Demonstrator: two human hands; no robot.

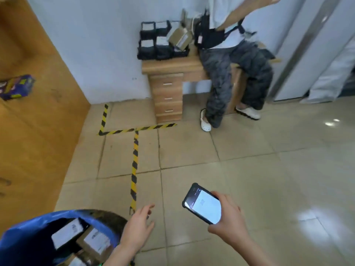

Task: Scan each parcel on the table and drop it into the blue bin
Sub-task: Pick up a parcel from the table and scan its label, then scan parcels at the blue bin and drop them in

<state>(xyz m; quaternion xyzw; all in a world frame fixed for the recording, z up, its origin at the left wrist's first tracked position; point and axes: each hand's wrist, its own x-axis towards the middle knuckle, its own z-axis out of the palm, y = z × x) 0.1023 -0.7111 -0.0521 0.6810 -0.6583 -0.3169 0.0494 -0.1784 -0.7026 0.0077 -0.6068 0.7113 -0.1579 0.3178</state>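
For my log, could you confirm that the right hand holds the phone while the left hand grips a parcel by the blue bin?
Not quite: the head view shows the left hand holding nothing by the blue bin; the parcels lie inside it. The right hand does hold the phone.

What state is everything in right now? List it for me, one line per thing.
Left hand: open, holding nothing.
Right hand: grips the phone.
Phone: screen lit.
Blue bin: open, with parcels inside.
Purple parcel: lying on the table, not yet binned.
Desk drawers: shut.
Brown box: tilted, on the desk.
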